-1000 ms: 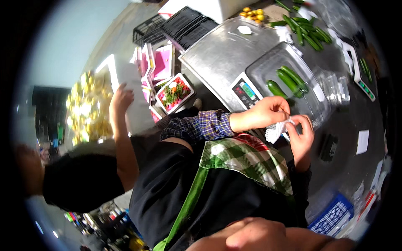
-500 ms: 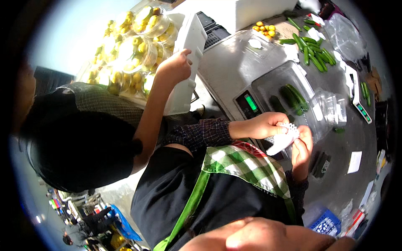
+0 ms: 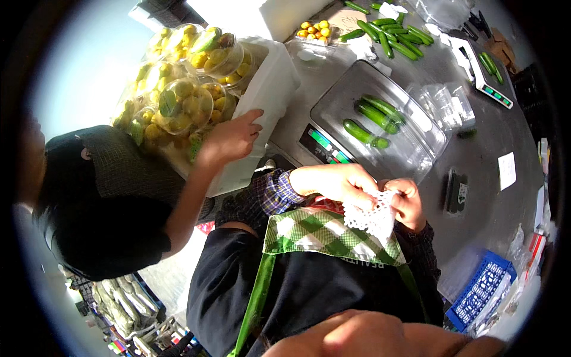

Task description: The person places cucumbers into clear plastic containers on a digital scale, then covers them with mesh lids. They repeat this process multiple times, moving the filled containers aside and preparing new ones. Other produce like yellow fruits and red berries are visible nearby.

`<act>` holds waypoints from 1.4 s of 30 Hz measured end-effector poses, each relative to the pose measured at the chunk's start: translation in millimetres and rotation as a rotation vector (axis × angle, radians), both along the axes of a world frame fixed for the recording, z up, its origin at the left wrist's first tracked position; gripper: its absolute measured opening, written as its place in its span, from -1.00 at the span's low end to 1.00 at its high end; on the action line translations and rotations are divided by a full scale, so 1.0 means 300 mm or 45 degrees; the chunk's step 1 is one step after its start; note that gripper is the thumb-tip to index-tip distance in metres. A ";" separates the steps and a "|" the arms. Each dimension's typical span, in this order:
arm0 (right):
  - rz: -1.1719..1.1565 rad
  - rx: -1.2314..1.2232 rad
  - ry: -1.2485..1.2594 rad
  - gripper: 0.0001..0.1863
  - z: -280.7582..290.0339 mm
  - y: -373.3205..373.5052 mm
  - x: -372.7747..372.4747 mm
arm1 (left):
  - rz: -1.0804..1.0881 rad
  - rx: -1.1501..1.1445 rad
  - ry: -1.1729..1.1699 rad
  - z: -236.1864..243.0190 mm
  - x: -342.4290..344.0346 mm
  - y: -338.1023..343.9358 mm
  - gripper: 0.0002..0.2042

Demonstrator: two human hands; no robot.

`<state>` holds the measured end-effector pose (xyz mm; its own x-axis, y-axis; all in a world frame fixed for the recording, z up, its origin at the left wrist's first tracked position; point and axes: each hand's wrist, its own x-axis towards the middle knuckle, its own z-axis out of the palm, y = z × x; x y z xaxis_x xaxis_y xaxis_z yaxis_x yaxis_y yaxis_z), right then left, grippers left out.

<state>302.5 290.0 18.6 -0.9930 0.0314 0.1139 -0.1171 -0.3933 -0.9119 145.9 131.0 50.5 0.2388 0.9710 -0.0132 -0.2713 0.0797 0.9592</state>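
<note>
In front of my apron, both hands hold a white foam net sleeve. My left hand pinches its upper left side, fingers closed on the mesh. Closed on the right edge is my right hand, its fingers curled in. The sleeve hangs partly spread, its holes showing. Just beyond my hands stands a scale with a wide metal tray and a lit green display. Three green cucumbers lie on that tray.
At left, a co-worker's hand touches a white bin piled with clear tubs of yellow-green fruit. Beyond the scale lie more cucumbers and a small orange fruit box. To the right sit clear containers, a second scale and a blue basket.
The foam net, bunched and narrow before, is now spread wider between my hands. My view has shifted, so the scale and bin appear elsewhere. The tray's cucumbers now show in brighter light.
</note>
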 end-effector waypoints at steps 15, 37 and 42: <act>-0.013 -1.194 0.224 -0.67 -0.052 -0.029 -0.059 | 0.887 0.411 -0.684 -0.054 0.029 -0.054 -0.65; -1.156 1.751 -0.328 -0.87 0.083 0.161 -0.021 | 1.041 0.443 1.606 -0.011 -0.214 0.254 -0.61; -1.031 1.939 -0.505 -0.87 0.016 0.151 0.029 | 0.734 0.521 2.053 -0.063 -0.130 0.283 -0.85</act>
